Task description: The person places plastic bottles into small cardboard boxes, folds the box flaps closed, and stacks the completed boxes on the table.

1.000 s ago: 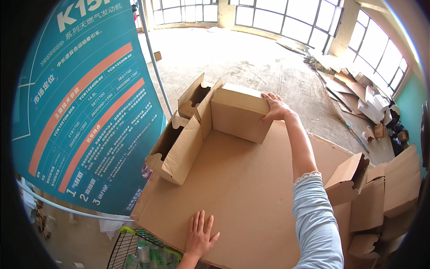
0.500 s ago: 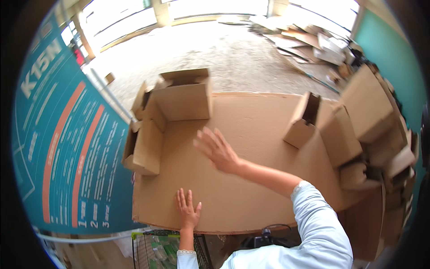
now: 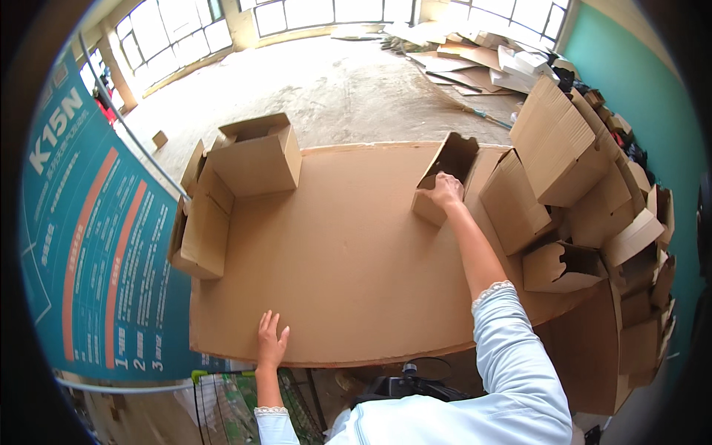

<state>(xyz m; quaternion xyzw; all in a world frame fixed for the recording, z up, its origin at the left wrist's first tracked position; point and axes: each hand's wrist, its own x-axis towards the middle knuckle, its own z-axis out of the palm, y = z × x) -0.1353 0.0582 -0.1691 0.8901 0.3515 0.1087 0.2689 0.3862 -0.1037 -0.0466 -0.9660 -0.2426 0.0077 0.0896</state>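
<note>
My right hand (image 3: 447, 191) is stretched forward, its fingers closed over the near edge of a small open cardboard box (image 3: 434, 211) on the right part of the table. That box stands on a large brown cardboard sheet (image 3: 334, 267). Near the front left edge of the sheet, my left hand (image 3: 273, 341) lies flat, fingers spread, holding nothing. At the far left stand two more cardboard boxes: a larger open-topped box (image 3: 259, 163) and a narrower box (image 3: 204, 237) set against it.
Several open cardboard boxes (image 3: 552, 141) pile up along the right side by a green wall (image 3: 630, 81). On the left hangs a teal printed banner (image 3: 89, 259). A wire basket (image 3: 230, 408) sits below the front edge. Flattened cardboard (image 3: 467, 70) lies on the far floor.
My right hand has swung from the middle of the sheet to the right and taken hold of the small box. The left hand still rests on the sheet. The whole view has shifted.
</note>
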